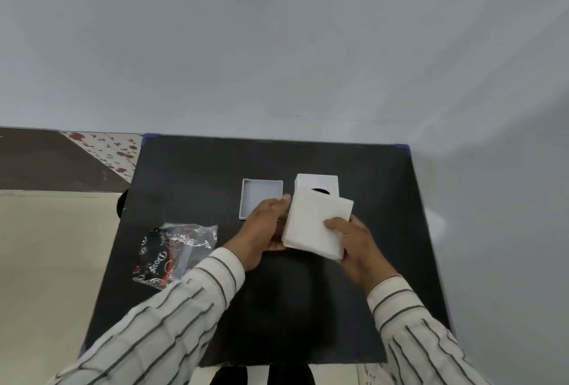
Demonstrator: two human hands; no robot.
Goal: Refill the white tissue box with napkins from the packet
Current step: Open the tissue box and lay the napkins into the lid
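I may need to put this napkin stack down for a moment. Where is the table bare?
Bare: the far strip of the table behind the tray and box, the right side past the right hand, and the near middle between the sleeves. Crowded: the middle, around the napkins and left hand, and the packet at left.

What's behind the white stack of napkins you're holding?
Behind the napkin stack, held by the left hand and right hand, stands the white tissue box. Its top and part of a dark opening show. Its front is covered by the napkins, and its inside cannot be seen.
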